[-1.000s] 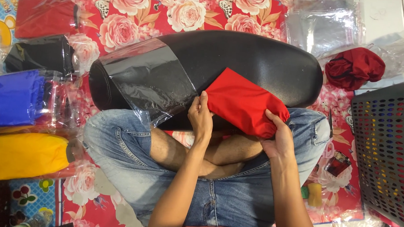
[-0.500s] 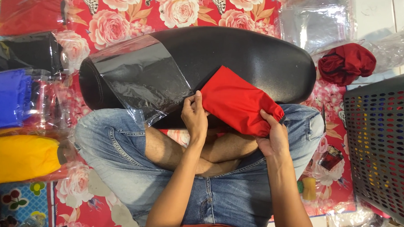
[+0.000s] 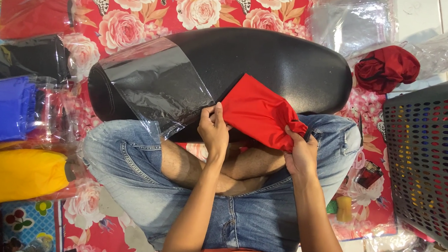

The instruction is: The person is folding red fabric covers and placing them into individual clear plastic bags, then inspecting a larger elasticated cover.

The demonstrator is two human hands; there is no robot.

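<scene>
Since a moment ago your left hand (image 3: 214, 128) has slid its pinch to the red cloth's (image 3: 256, 114) nine o'clock edge beside the clear bag (image 3: 156, 84), while your right hand (image 3: 300, 153) grips its four o'clock end over the black cushion (image 3: 266, 63).

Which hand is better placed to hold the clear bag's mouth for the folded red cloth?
Left hand: it sits at the clear plastic bag opening. Right hand grips the red cloth far end.
</scene>
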